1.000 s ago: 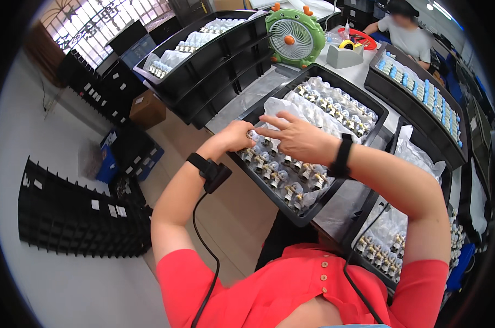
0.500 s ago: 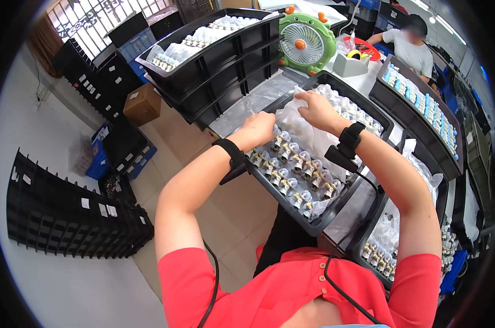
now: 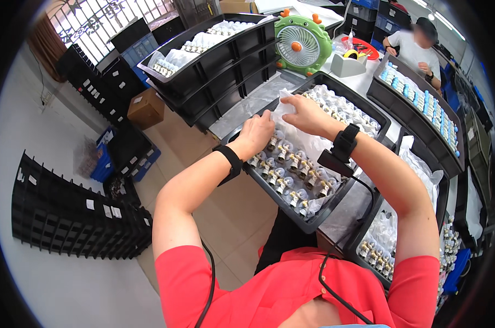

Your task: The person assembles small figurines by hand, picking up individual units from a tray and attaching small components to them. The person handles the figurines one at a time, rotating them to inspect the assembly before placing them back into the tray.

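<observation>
A translucent plastic sheet (image 3: 301,138) lies partly over rows of small clear-domed bulb-like parts (image 3: 293,160) in a black tray (image 3: 311,223). My right hand (image 3: 308,113) pinches the sheet's raised far edge between thumb and fingers. Close by, at the tray's left side, my left hand (image 3: 257,133) is closed with its fingertips at the sheet's edge, seemingly gripping it; the exact contact is hidden. Beyond the sheet, more parts (image 3: 343,106) fill the far half of the tray. Each wrist wears a black strap.
Stacked black crates (image 3: 220,71) stand at the left of the table, beside a green fan (image 3: 302,44). On the right are a tray of blue-topped parts (image 3: 419,101) and another part-filled tray (image 3: 362,240). A co-worker (image 3: 417,52) sits at the back right.
My right hand has moved left and slightly up with the sheet's edge, closer to my left hand. My left hand has barely shifted. The co-worker has raised their hands.
</observation>
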Available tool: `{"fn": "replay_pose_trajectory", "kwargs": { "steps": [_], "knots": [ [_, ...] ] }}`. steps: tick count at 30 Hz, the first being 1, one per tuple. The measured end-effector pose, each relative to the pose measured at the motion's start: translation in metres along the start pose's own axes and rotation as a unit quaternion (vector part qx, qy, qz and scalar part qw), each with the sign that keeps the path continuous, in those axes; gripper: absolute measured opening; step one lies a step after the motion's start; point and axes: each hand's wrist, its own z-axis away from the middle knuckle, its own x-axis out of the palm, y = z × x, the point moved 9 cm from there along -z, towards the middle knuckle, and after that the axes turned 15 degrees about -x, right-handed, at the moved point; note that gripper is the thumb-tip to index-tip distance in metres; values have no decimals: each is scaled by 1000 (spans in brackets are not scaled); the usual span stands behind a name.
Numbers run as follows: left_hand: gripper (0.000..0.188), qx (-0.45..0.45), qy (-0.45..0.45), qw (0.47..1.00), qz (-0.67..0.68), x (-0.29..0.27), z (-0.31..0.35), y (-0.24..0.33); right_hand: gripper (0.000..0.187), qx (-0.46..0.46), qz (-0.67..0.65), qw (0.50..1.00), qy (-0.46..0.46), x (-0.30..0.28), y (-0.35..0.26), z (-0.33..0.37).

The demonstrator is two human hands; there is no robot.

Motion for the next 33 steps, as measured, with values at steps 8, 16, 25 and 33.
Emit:
{"fn": "replay_pose_trajectory", "kwargs": {
  "steps": [8, 16, 25, 33],
  "knots": [
    [16, -11, -124, 992, 33, 12, -13, -6, 48, -10, -2, 1000, -25, 3, 3, 11],
    [17, -30, -136, 990, 6, 15, -15, -7, 47, -2, -14, 999, -31, 6, 5, 17],
    [28, -149, -227, 961, 51, 7, -7, -13, 47, 3, -15, 999, -31, 5, 7, 29],
    [28, -182, -326, 923, 88, 28, 12, -9, 47, 1, -21, 999, -38, 2, -4, 30]
  ]
}}
